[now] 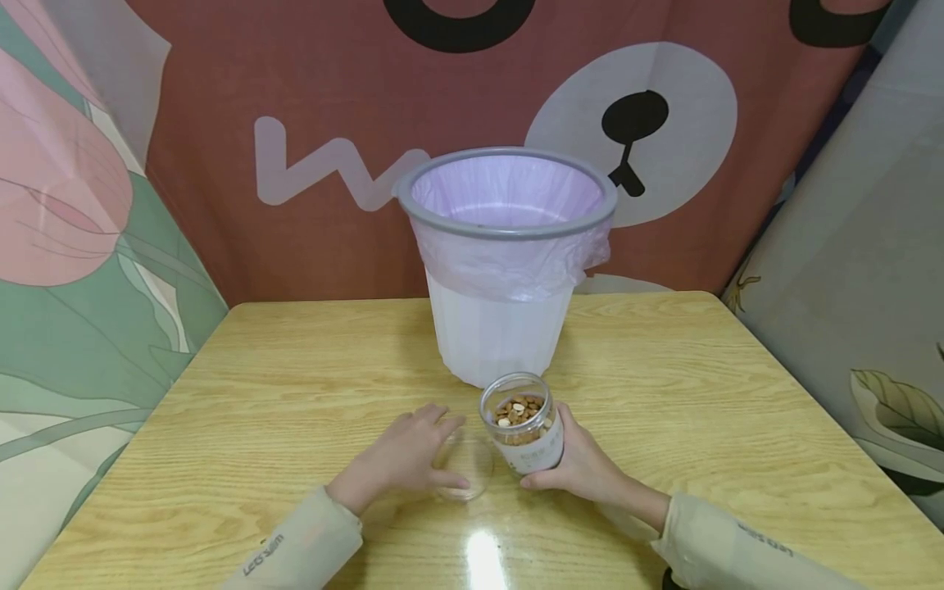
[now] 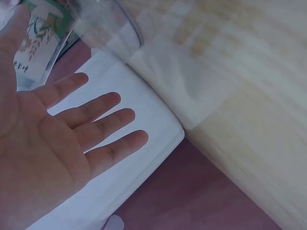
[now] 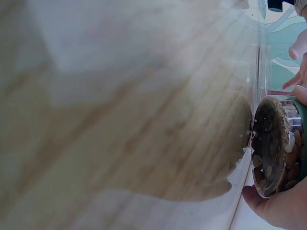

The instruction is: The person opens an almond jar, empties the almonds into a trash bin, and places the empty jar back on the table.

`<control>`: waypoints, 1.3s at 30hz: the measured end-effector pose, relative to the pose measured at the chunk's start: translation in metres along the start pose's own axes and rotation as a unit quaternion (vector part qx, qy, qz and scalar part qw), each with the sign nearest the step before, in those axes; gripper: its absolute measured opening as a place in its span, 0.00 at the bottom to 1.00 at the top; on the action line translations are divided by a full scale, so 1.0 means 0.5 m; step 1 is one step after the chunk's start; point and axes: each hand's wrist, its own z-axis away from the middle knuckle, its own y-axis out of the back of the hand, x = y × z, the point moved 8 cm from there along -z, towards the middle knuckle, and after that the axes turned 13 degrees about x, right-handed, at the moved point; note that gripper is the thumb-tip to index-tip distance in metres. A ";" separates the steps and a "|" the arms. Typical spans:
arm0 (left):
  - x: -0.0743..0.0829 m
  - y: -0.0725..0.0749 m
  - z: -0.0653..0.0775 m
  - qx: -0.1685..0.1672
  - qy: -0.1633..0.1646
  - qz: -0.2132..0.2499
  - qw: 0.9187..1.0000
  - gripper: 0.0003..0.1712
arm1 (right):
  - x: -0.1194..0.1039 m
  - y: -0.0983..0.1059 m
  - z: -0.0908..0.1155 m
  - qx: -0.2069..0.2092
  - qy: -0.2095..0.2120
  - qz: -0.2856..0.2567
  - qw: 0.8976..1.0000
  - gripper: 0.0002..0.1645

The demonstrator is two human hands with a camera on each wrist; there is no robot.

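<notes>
My R hand [image 1: 586, 465] is wrapped round the glass jar [image 1: 525, 434], thumb on the near side. Jar's in front of the white bin [image 1: 497, 336], about midway btwn the tabletop's L and R edges. It tilts a bit to the L, mouth uncovered, w/ a thick clear rim. Inside: brown almond-like nuts [image 1: 525, 403] + a few pale pieces, filled to just above the label [image 1: 537, 455]. Label's a pale band w/ small print; the L wrist cam shows a leafy sprig and some green on it. R wrist cam catches the clear base, nuts visible thru it; can't tell if the base's edge touches the tabletop [image 1: 295, 360].

My L hand [image 1: 406, 455] has its fingers straight and spread, nothing gripped, over a clear round lid-like disc [image 1: 478, 469] lying flat just L of the jar. Can't tell if the thumb touches it.

Bin stands nr the middle of the tabletop's far edge, w/ a grey rim [image 1: 509, 233] and a pale purple liner [image 1: 501, 274] folded over the outside.
</notes>
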 end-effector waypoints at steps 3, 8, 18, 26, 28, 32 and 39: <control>0.000 0.015 -0.002 0.020 -0.013 -0.007 1.000 0.47 | 0.000 0.001 -0.001 0.002 -0.003 0.002 1.000 0.62; -0.002 0.034 -0.006 0.036 -0.020 -0.010 0.999 0.44 | 0.000 0.001 -0.002 0.004 -0.006 0.002 1.000 0.62; -0.012 0.062 -0.012 0.066 -0.026 -0.011 0.997 0.39 | -0.001 0.000 -0.001 0.000 -0.002 -0.001 1.000 0.62; -0.013 0.097 -0.021 0.090 -0.030 -0.010 0.995 0.36 | 0.004 -0.002 0.000 -0.002 -0.005 -0.005 1.000 0.62; -0.013 0.106 -0.023 0.097 -0.031 -0.013 0.995 0.36 | 0.004 -0.002 0.001 -0.001 -0.003 -0.004 1.000 0.62; -0.011 0.126 -0.025 0.115 -0.037 -0.014 0.993 0.35 | 0.002 -0.001 0.001 0.002 -0.003 0.002 1.000 0.62; -0.014 0.156 -0.027 0.151 -0.043 -0.014 0.987 0.32 | 0.001 0.000 0.000 0.001 -0.006 0.000 1.000 0.62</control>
